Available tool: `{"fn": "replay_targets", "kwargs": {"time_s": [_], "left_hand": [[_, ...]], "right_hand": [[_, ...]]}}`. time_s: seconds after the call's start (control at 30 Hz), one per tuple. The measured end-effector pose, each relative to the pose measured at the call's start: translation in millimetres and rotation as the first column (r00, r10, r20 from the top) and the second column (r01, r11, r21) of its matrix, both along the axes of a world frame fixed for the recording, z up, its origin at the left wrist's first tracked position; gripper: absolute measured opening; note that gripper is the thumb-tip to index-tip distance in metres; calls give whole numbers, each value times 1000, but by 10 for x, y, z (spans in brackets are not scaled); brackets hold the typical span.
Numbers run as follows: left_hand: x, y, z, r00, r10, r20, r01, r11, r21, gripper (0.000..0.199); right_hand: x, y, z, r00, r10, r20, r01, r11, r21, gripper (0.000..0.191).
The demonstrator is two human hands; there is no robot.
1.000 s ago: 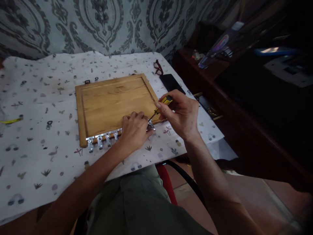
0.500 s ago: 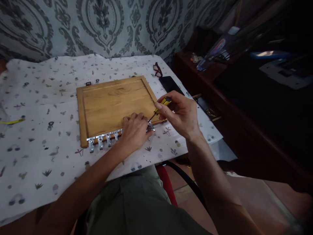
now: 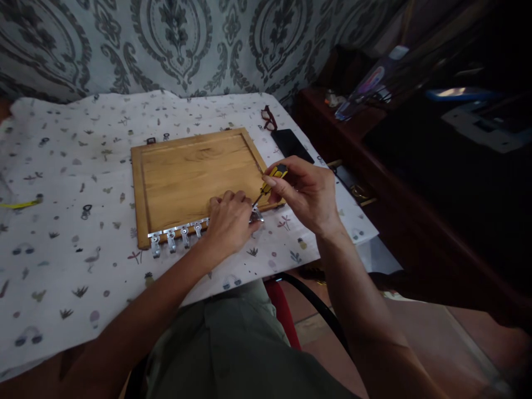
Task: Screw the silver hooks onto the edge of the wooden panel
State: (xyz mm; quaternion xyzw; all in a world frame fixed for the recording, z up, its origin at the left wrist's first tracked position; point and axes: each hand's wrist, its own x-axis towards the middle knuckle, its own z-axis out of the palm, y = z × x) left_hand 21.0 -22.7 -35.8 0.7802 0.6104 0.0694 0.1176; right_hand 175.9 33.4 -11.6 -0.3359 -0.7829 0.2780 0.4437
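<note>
A framed wooden panel (image 3: 199, 177) lies on the patterned cloth. Along its near edge runs a metal strip with several silver clips (image 3: 185, 235). My left hand (image 3: 230, 221) rests over the right part of this strip, fingers on the panel's near edge and thumb by the rightmost clip; part of the strip is hidden under it. Between the thumb and fingers of my right hand (image 3: 305, 191) is a yellow and black screwdriver (image 3: 274, 178), tilted, its tip down at the strip's right end beside my left hand.
Dark glasses (image 3: 269, 118) and a black phone (image 3: 292, 145) lie beyond the panel to the right. A yellow item (image 3: 20, 204) is at the far left. A dark red desk (image 3: 316, 111) with a bottle (image 3: 369, 83) stands at the right.
The screwdriver handle has turned slightly in my right hand. My left hand stays in the same place on the strip.
</note>
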Motion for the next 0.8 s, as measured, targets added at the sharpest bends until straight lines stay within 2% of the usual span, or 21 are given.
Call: {"fn": "replay_targets", "kwargs": {"time_s": [0.6,0.8], "left_hand": [[-2,0,-2,1000,-4,-1,4,1000,-3,35],[-9,-4,-7,1000,-12,-3,12,1000,7,34]], "right_hand": [[-45,-8,-26,999,-16,-42,15,999,-31,36],[1,9,-2,997,46,-55,-50,995,-88,34]]}}
